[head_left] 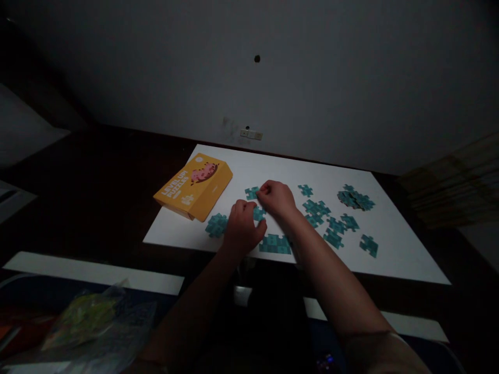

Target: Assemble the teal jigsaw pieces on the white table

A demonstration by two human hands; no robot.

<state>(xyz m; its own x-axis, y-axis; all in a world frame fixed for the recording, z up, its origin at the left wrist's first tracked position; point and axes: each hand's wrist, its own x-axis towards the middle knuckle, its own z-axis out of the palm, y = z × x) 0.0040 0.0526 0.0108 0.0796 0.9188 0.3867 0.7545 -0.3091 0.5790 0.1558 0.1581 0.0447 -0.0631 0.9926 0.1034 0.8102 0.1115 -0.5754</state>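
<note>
Teal jigsaw pieces lie on a white table (390, 262). My right hand (277, 198) is closed, its thumb and fingertips pinching the right edge of a puzzle piece (251, 193). Just below and to the left, my left hand (242, 224) curls round another puzzle piece (258, 213), which shows between thumb and index finger. A joined strip of pieces (275, 244) lies below my hands, at the table's near edge. Left of my left hand sits a cluster of pieces (216, 225), partly overlapped in view by the hand.
A yellow puzzle box (212, 195) stands at the table's left end. Loose pieces (317, 209) spread right of my right arm, with a heap (355, 199) farther right. A clear plastic bag (93, 317) lies at lower left. Behind the table rises a wall (331, 104).
</note>
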